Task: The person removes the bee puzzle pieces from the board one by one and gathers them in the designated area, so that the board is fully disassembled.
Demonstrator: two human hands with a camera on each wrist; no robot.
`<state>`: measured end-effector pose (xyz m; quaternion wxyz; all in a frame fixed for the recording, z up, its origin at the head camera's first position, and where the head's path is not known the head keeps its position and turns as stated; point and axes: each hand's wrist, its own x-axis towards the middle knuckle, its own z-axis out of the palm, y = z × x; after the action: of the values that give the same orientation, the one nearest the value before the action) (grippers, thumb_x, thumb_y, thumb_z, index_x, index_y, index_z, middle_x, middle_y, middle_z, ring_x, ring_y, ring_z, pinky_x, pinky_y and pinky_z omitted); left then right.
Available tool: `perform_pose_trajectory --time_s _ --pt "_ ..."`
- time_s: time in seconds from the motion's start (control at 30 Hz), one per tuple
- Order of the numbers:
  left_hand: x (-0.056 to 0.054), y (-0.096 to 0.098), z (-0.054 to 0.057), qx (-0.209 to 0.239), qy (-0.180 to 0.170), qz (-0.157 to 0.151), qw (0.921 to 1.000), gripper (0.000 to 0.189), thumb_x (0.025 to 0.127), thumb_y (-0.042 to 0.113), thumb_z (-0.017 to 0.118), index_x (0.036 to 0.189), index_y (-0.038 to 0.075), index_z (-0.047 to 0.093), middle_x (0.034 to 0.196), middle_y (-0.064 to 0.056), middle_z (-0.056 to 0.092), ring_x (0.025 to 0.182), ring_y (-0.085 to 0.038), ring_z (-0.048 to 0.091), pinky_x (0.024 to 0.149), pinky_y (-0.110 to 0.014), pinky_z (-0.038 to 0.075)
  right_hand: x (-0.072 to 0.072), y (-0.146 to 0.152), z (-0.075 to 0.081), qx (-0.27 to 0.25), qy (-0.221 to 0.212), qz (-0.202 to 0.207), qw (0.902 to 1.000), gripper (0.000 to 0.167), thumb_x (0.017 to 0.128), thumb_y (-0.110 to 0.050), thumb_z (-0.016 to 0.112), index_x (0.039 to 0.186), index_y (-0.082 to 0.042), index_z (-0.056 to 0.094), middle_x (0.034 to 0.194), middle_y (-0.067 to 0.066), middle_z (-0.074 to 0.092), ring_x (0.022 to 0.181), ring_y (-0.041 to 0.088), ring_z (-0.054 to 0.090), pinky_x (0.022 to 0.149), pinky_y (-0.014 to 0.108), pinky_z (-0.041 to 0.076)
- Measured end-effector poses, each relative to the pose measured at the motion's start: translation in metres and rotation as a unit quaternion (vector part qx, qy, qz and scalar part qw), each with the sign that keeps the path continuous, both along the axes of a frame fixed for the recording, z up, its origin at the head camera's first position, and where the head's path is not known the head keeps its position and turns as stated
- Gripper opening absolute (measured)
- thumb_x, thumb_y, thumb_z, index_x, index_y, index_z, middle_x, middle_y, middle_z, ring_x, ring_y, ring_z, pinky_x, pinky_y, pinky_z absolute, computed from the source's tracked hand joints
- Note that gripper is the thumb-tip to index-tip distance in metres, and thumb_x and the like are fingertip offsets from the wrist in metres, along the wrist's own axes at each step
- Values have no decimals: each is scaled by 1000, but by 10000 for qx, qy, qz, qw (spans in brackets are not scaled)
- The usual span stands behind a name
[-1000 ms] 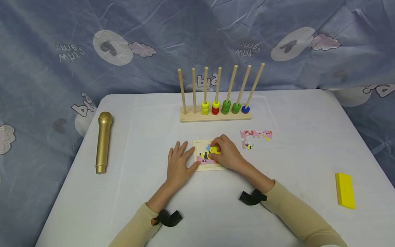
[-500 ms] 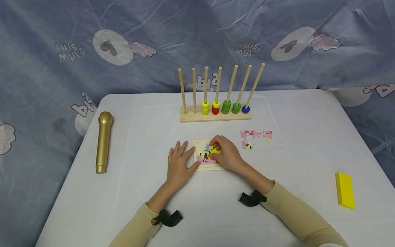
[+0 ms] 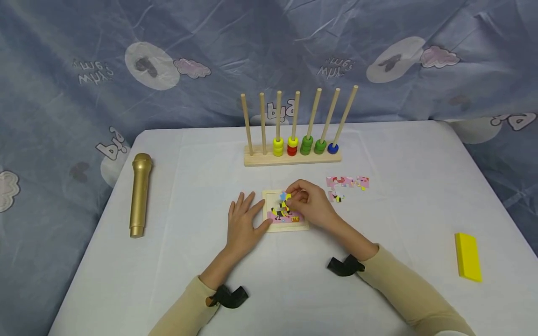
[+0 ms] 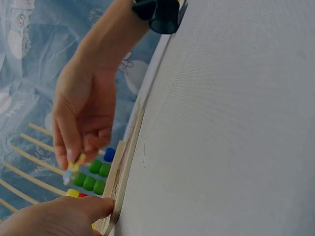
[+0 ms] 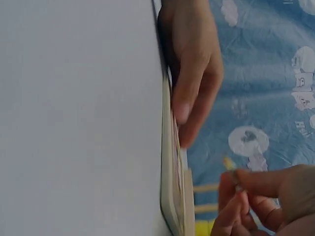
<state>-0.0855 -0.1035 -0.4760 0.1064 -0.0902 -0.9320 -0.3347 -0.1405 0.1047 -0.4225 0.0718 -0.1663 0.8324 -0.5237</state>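
Note:
A small wooden puzzle board (image 3: 287, 229) lies flat on the table, with printed bee pieces on a pink ground (image 3: 275, 216) inside its rim. My left hand (image 3: 244, 226) rests at the board's left side, fingers spread, thumb and forefinger touching the rim. Above the board, my right hand (image 3: 312, 203) pinches a small yellow and blue puzzle piece (image 4: 73, 169) between thumb and fingers. The left wrist view shows that piece held clear of the board. My right hand covers the board's upper right part in the head view.
Loose pink puzzle pieces (image 3: 339, 181) lie right of the board. Behind it stands a wooden peg rack (image 3: 292, 159) with coloured beads. A gold microphone (image 3: 140, 196) lies at the left, a yellow block (image 3: 468, 257) at the right.
My right hand has lifted the yellow and blue puzzle piece off the board and tilted it, uncovering the board's lower right. The left hand has stayed in place.

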Motion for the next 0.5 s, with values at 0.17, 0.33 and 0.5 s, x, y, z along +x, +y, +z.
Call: perform_pose_trajectory --time_s 0.17,0.33,0.5 --pt "0 1 -1 46 -7 -19 10000 52 82 29 77 127 6 65 147 -20 47 145 -44 27 115 -64 15 -8 35 13 -132 -413 -411 9982 22 86 -6 73 106 -1 66 93 16 69 75 20 69 66 22 52" --pt "0 1 -2 -2 -6 29 10000 52 82 29 77 127 6 65 147 -19 47 145 -43 27 115 -63 15 -10 81 16 164 -302 -971 9947 24 87 -7 72 108 1 66 92 14 68 73 13 69 63 24 53" --pt "0 1 0 1 -48 42 10000 52 82 29 77 127 7 65 148 -18 47 145 -43 27 115 -63 15 -8 118 14 622 -322 -1550 9854 25 89 -10 70 111 1 65 97 11 61 70 0 64 64 17 52"
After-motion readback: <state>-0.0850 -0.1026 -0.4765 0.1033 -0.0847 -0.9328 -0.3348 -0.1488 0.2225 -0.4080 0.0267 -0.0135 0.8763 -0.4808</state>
